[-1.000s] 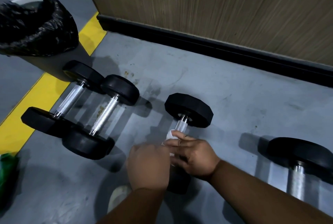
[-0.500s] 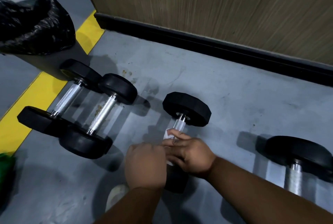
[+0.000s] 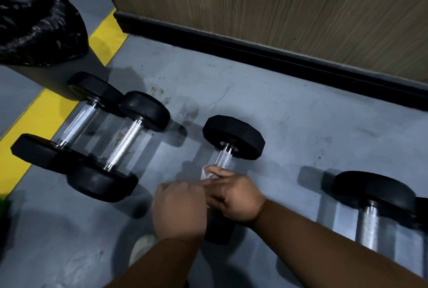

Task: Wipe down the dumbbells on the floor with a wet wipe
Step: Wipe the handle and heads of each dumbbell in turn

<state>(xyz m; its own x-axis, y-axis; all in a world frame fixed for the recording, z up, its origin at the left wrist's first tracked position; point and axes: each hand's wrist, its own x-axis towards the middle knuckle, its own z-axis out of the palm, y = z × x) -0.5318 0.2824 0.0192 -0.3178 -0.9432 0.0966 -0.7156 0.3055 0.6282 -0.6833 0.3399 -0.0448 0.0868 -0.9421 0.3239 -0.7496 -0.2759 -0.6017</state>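
A black dumbbell (image 3: 234, 136) with a chrome handle lies on the grey floor in the middle of the view. My right hand (image 3: 234, 197) is closed around its handle with a white wet wipe (image 3: 206, 172) wrapped under the fingers. My left hand (image 3: 179, 210) is closed at the near end of the same handle, touching the right hand and hiding the near weight. Two more dumbbells (image 3: 120, 146) lie side by side to the left. Another dumbbell (image 3: 372, 197) lies at the right, partly cut off.
A bin lined with a black bag (image 3: 39, 28) stands at the far left. A yellow floor stripe (image 3: 39, 121) runs along the left. A wood-panel wall with black skirting (image 3: 278, 56) closes the back. A light shoe tip (image 3: 143, 247) shows below my left hand.
Both hands have stayed on the middle dumbbell's handle with the wipe; they shifted only slightly along it. The dumbbells have not moved.
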